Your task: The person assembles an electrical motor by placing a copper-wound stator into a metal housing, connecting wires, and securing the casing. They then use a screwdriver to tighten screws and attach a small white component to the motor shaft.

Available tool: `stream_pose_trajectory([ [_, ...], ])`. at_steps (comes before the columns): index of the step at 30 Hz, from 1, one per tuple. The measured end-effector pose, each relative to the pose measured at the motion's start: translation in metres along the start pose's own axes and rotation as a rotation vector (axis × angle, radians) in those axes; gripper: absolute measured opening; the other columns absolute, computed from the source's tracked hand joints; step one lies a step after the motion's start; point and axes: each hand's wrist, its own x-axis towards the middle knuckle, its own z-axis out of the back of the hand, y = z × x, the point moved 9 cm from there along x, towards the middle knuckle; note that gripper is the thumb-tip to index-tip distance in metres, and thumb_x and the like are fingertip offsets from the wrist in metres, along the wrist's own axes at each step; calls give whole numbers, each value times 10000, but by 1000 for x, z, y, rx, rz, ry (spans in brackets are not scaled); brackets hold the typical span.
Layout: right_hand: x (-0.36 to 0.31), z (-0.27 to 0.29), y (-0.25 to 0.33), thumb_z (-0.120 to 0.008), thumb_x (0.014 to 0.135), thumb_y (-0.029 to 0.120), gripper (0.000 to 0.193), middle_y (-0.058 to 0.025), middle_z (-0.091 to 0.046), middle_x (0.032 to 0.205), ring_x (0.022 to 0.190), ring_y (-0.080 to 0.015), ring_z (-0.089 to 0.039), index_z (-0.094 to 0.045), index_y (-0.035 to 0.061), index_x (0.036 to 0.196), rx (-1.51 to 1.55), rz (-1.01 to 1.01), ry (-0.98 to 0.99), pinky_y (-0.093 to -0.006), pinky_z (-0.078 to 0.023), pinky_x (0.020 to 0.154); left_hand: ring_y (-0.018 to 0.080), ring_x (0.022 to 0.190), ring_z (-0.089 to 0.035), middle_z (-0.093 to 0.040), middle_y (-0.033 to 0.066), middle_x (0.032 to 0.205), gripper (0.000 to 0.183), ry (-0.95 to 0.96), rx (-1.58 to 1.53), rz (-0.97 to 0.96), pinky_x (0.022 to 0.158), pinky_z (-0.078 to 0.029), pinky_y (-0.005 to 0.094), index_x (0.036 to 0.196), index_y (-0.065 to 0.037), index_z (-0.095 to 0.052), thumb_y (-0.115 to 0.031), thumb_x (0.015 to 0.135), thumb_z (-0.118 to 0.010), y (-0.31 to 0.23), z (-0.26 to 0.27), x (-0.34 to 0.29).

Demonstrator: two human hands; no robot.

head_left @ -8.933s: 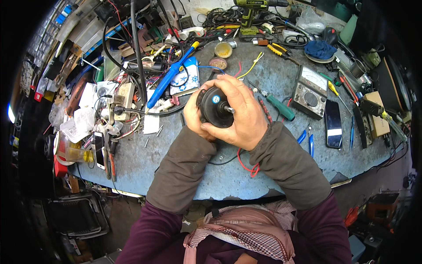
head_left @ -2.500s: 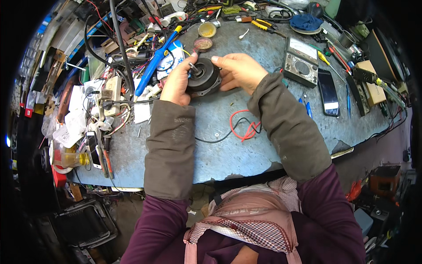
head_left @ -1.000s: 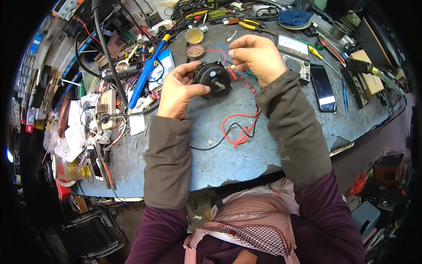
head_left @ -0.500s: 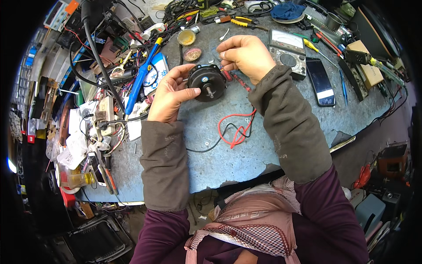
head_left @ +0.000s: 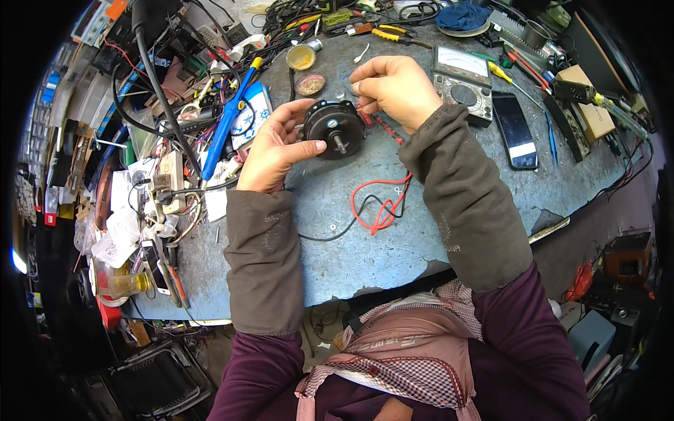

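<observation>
My left hand (head_left: 277, 151) cupped the round black motor (head_left: 335, 128) from its left side, thumb stretched along its lower edge and fingertips curled over the top rim, holding it on edge just above the blue-grey bench (head_left: 337, 252). Its short steel shaft (head_left: 341, 143) pointed toward me. My right hand (head_left: 394, 88) was closed in a loose fist just right of the motor, thumb and forefinger pinched together on something small at the motor's upper right — too small for me to tell what.

Below the motor, a red wire (head_left: 379, 207) and a black wire (head_left: 347, 224) lay looped on the bench between my sleeves. Past my right hand sat an analogue meter (head_left: 460, 77), and beside it a dark phone (head_left: 514, 130) lying flat. To the left of my left hand, a blue-handled tool (head_left: 226, 126) slanted across the clutter — two small round tins (head_left: 305, 70) stood beyond the motor.
</observation>
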Motion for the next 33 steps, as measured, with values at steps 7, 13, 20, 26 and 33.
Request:
stream_pose_trajectory([
  [7,3,-5,-11,-705,945,50,220,-93,-734,847,691,-153,-687,-745,-45,1139,-26,-48,20,-310,-551,575,205,1263,-672,-680,128,1385,763,-29,84,-26,1111,-534,349,1495,23,-551,84,797,-854,-3,0,1],
  [13,0,-8,-11,-709,941,48,204,-88,-724,839,658,-147,-663,-746,-41,1120,-17,-42,14,-304,-541,565,200,1254,-676,-683,127,1379,751,-34,69,-25,1098,-543,345,1490,18,-558,74,805,-860,-3,-1,0],
  [20,0,-7,-10,-697,935,25,202,-83,-716,833,652,-131,-647,-745,-45,1118,8,-35,19,-295,-531,566,221,1253,-687,-684,130,1402,671,-74,-39,-53,1075,-560,353,1484,4,-575,15,865,-836,-5,15,-3],
  [26,-2,-7,-4,-703,939,26,179,-70,-726,860,697,-118,-659,-756,-39,1098,-32,-33,11,-278,-547,614,241,1162,-723,-722,160,1325,452,-273,-195,-38,995,-608,395,1379,8,-651,-63,950,-776,-5,50,-5],
  [33,-3,-6,4,-734,955,64,170,-58,-737,907,764,-107,-685,-766,-23,1098,-149,17,13,-266,-582,695,202,996,-750,-763,111,1120,395,-285,-162,4,885,-621,351,1312,20,-676,-72,944,-786,1,58,-5],
])
